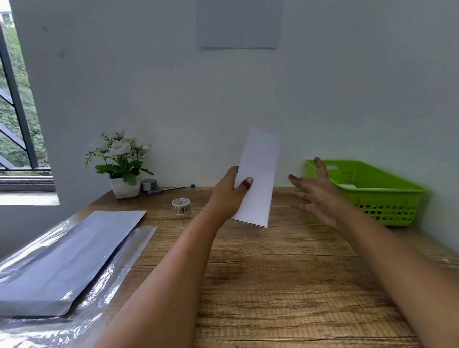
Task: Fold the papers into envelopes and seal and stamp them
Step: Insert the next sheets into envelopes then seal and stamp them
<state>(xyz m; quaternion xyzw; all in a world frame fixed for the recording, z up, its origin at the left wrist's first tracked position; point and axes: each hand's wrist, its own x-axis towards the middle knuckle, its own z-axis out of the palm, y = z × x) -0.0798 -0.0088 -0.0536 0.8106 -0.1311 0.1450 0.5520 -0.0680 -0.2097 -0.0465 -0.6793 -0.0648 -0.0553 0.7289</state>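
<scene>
**Status: folded paper (261,177) aloft over bench (269,279)**

Left hand (225,195): grips folded paper by its left edge, tilted, above far centre. Right hand (318,192): released, fingers spread, just right of paper, not touching, before green basket (379,189). Tape roll (181,205) on bench, further left.

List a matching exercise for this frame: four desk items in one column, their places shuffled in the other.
Things:
1. folded paper
2. tape roll
3. green basket
4. pen

Places:
A. far right of the table
B. lying beside the flower pot
C. held up in the left hand
D. on the table, between the flower pot and the left hand

Pairs: 1-C, 2-D, 3-A, 4-B
</scene>
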